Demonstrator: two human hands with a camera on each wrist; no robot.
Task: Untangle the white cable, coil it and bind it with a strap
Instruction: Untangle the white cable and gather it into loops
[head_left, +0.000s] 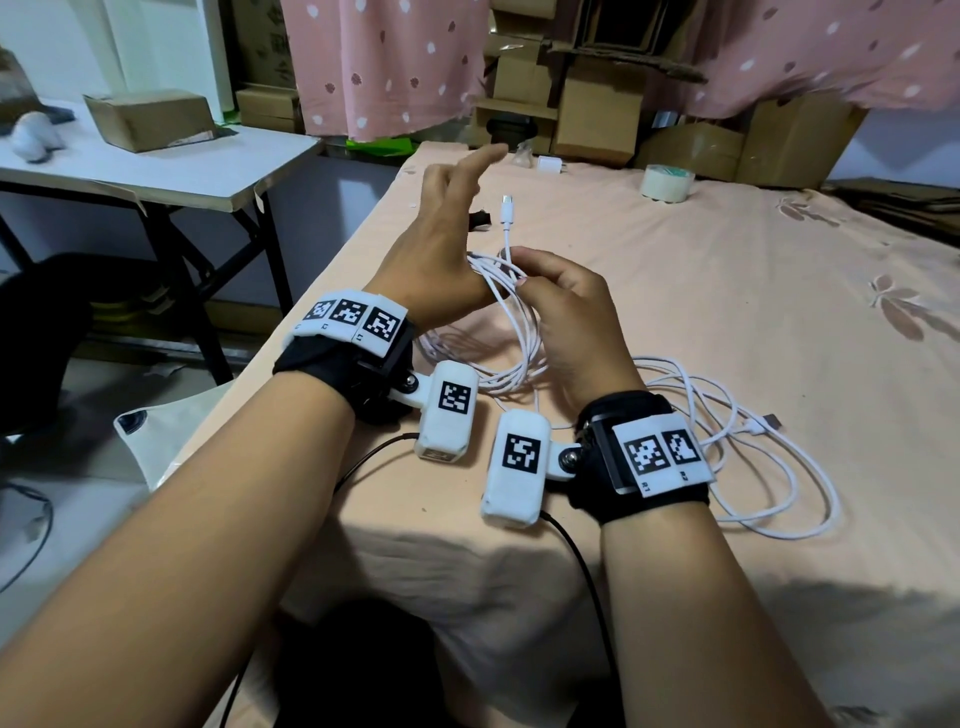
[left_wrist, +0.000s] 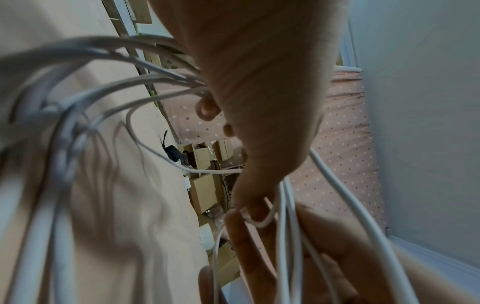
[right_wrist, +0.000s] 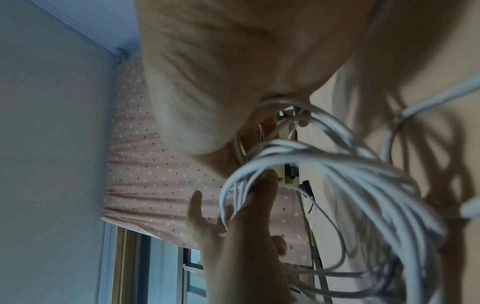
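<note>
The white cable (head_left: 511, 332) is partly wound into loops that hang over the thumb of my left hand (head_left: 452, 234), whose fingers point straight up. My right hand (head_left: 550, 301) pinches a strand of the cable right beside those loops. A short end with a small plug (head_left: 506, 200) sticks up between the hands. The loose remainder (head_left: 753, 467) lies sprawled on the bed at the right, ending in a flat plug (head_left: 769, 421). The loops (right_wrist: 337, 174) fill the right wrist view. A black strap (head_left: 480, 218) lies on the bed just behind my left hand.
The pink bed sheet (head_left: 727, 291) carries a roll of tape (head_left: 666, 182) and a small white charger (head_left: 546, 165) at the far side. Cardboard boxes (head_left: 592, 114) stand behind it. A white folding table (head_left: 156, 166) stands left of the bed's edge.
</note>
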